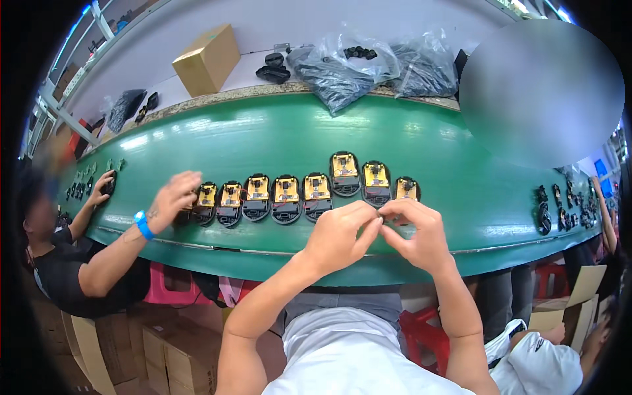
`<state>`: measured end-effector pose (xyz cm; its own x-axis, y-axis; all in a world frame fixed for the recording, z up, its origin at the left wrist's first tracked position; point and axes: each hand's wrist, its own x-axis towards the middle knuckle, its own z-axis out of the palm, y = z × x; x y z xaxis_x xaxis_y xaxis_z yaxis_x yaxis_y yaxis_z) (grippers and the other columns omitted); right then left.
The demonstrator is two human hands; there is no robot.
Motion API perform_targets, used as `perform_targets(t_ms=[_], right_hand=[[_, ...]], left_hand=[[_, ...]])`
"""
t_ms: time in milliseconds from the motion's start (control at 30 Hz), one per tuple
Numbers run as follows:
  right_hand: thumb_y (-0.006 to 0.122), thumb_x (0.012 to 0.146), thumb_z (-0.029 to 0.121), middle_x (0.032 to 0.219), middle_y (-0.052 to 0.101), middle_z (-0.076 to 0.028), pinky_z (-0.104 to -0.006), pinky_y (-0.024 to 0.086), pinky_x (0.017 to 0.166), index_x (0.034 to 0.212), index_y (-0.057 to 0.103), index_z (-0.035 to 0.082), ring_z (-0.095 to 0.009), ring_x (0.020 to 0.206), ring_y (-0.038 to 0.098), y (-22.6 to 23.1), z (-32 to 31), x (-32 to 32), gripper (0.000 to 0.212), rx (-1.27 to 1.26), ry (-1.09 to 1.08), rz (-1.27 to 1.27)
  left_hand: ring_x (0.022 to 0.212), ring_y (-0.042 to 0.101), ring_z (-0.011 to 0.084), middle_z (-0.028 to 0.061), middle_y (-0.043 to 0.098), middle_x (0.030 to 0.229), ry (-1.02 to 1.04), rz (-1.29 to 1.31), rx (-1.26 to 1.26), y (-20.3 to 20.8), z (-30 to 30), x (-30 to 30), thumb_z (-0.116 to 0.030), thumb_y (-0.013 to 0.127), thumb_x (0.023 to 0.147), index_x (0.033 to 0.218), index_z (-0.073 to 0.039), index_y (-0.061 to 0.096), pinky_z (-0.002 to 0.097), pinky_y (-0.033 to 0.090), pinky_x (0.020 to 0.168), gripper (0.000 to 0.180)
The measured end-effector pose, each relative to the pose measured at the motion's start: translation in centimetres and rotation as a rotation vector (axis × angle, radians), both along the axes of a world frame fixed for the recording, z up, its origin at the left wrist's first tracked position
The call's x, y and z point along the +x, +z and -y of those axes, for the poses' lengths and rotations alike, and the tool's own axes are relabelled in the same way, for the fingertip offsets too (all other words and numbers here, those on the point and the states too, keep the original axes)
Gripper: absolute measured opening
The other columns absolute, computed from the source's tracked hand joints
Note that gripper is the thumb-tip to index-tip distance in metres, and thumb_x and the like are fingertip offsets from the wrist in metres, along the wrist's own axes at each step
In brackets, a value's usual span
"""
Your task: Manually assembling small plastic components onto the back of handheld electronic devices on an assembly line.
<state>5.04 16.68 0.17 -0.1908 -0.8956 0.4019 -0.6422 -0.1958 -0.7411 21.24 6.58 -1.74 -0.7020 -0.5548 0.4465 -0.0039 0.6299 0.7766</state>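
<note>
My left hand [341,235] and my right hand [421,236] meet over the near side of the green belt. Both are closed, thumb and fingertips pinched together at one spot. A tiny dark thing seems to sit between the fingertips, too small to name. Just beyond stands a row of black oval shells with yellow circuit boards, like opened computer mice. The right-end shell [407,189] is partly covered by my right hand. Beside it lies another shell [376,181], and one shell [345,172] sits farther back than the others. More shells, such as this one [285,197], continue leftward.
A co-worker's hand [174,197] with a blue wristband reaches over the row's left end. Beyond the belt [447,158] stand a cardboard box [208,60] and clear bags [342,69] of black parts. Dark parts [543,214] lie at right. A red stool [424,336] is below.
</note>
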Motion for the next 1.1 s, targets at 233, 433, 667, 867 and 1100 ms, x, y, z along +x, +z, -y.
perform_targets(t_ms=[233, 433, 667, 867, 1100], right_hand=[[0.072, 0.079, 0.004, 0.094, 0.073, -0.012, -0.0323, 0.057, 0.075, 0.103, 0.067, 0.000, -0.021, 0.082, 0.072, 1.4, 2.7, -3.1, 0.024, 0.126, 0.106, -0.051], [0.069, 0.081, 0.002, 0.093, 0.073, -0.014, -0.0322, 0.058, 0.081, 0.101, 0.068, -0.003, -0.021, 0.085, 0.073, 0.6, 9.1, -4.1, 0.021, 0.177, 0.123, 0.060], [0.072, 0.080, 0.001, 0.093, 0.074, -0.015, -0.0330, 0.058, 0.080, 0.104, 0.070, -0.002, -0.024, 0.088, 0.074, -3.0, 13.5, -3.2, 0.024, 0.164, 0.136, -0.054], [0.074, 0.078, 0.004, 0.093, 0.074, -0.015, -0.0357, 0.057, 0.075, 0.099, 0.071, 0.000, -0.027, 0.083, 0.073, -3.3, 13.8, -3.0, 0.021, 0.143, 0.075, -0.090], [0.074, 0.079, 0.006, 0.092, 0.072, -0.015, -0.0410, 0.055, 0.078, 0.095, 0.071, 0.001, -0.033, 0.086, 0.069, -4.1, 13.4, -2.6, 0.017, 0.081, -0.004, -0.180]], left_hand=[[0.082, 0.069, 0.0312, 0.0133, 0.070, 0.088, 0.210, 0.169, -0.380, 0.8, 7.2, 1.1, -0.013, 0.069, 0.085, 0.093, -0.003, 0.069, 0.0405, 0.054, 0.073, 0.013], [0.092, 0.068, 0.0313, 0.0133, 0.071, 0.096, 0.252, 0.268, -0.176, -0.6, 14.5, 0.6, -0.017, 0.074, 0.081, 0.101, -0.004, 0.071, 0.0406, 0.054, 0.082, 0.024], [0.107, 0.062, 0.0316, 0.0112, 0.069, 0.105, 0.168, 0.377, -0.207, -3.9, 13.3, -1.9, -0.023, 0.078, 0.076, 0.104, -0.009, 0.072, 0.0421, 0.049, 0.094, 0.032], [0.100, 0.062, 0.0324, 0.0103, 0.068, 0.101, 0.276, 0.271, -0.220, -4.2, 12.4, -2.6, -0.019, 0.077, 0.077, 0.095, -0.007, 0.069, 0.0429, 0.049, 0.089, 0.023], [0.098, 0.060, 0.0325, 0.0101, 0.066, 0.097, 0.297, 0.230, -0.255, -4.8, 11.7, -3.0, -0.015, 0.076, 0.077, 0.093, -0.008, 0.067, 0.0428, 0.049, 0.087, 0.019]])
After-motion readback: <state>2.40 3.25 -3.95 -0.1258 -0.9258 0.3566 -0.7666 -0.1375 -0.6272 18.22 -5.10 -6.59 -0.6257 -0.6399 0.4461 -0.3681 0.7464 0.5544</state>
